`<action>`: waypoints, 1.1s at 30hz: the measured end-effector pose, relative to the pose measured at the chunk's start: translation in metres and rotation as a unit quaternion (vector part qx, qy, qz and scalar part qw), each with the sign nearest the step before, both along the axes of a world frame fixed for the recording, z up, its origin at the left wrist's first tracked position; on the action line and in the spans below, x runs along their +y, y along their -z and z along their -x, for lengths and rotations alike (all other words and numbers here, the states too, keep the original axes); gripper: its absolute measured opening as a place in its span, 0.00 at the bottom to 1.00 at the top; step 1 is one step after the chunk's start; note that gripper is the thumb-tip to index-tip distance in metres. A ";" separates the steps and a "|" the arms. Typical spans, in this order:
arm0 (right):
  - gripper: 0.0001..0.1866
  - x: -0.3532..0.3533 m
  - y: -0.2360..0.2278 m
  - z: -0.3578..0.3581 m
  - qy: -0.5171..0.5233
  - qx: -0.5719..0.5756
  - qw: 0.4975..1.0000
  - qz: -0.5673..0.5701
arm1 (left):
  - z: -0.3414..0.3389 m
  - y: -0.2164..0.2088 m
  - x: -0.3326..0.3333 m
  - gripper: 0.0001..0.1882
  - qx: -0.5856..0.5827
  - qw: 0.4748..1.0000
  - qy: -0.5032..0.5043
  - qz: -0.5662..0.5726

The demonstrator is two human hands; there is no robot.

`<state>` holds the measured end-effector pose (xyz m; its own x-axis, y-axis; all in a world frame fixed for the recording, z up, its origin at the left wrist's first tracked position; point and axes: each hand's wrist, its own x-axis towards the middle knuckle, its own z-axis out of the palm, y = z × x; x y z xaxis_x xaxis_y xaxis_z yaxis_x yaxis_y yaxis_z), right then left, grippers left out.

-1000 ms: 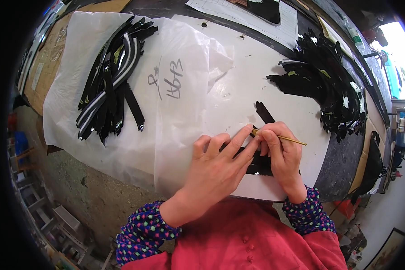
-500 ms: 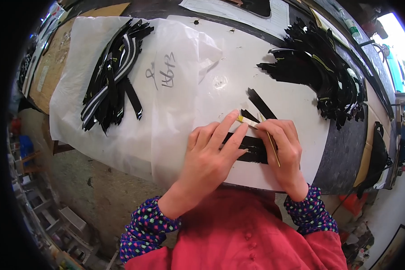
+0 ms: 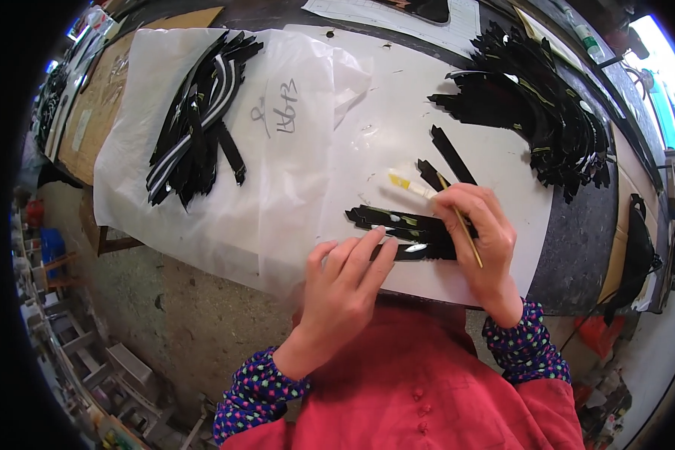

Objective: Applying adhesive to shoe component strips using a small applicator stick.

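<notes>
My left hand lies with its fingers stretched out, the fingertips at the lower edge of several black strips laid side by side on the white sheet. Small glossy whitish blobs show on these strips. My right hand is closed round a thin brown stick that slants through its fingers. A small whitish, partly see-through piece with a yellow tip sticks out beside the right fingertips, slightly blurred; whether the hand grips it too is hard to make out. Two more black strips lie just beyond this hand.
A thick heap of black strips lies at the far right. Another bundle, with white-edged pieces, rests on a translucent sheet with handwriting at the left. Brown cardboard stands at the left edge, a clear bottle at the far right.
My left hand has drawn back toward me, away from the yellow-tipped piece, uncovering the black strips and their whitish blobs. The right hand keeps its stick. The whole view has shifted slightly.
</notes>
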<state>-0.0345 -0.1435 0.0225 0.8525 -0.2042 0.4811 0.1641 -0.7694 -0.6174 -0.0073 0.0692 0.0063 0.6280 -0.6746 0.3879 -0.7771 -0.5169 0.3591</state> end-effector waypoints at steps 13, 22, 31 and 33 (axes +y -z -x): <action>0.11 0.013 0.003 0.004 0.001 0.017 1.000 -0.023 | -0.005 -0.004 -0.019 0.19 -0.031 0.996 -0.076 -0.032; 0.12 0.022 0.000 -0.002 -0.062 0.044 0.996 -0.044 | -0.010 0.000 -0.007 0.22 -0.004 0.998 -0.035 -0.055; 0.13 0.024 0.000 -0.004 -0.057 0.055 0.997 0.001 | -0.005 0.003 -0.007 0.19 -0.034 0.993 -0.086 -0.076; 0.15 0.024 0.000 -0.005 -0.061 0.052 0.997 0.003 | -0.005 0.004 -0.008 0.17 -0.046 0.991 -0.100 -0.080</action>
<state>-0.0295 -0.1191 0.0225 0.9160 -0.0925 0.3904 0.1928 -0.7517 -0.6306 -0.0027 0.0616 0.0022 0.7220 -0.5979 0.3482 -0.6794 -0.7080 0.1929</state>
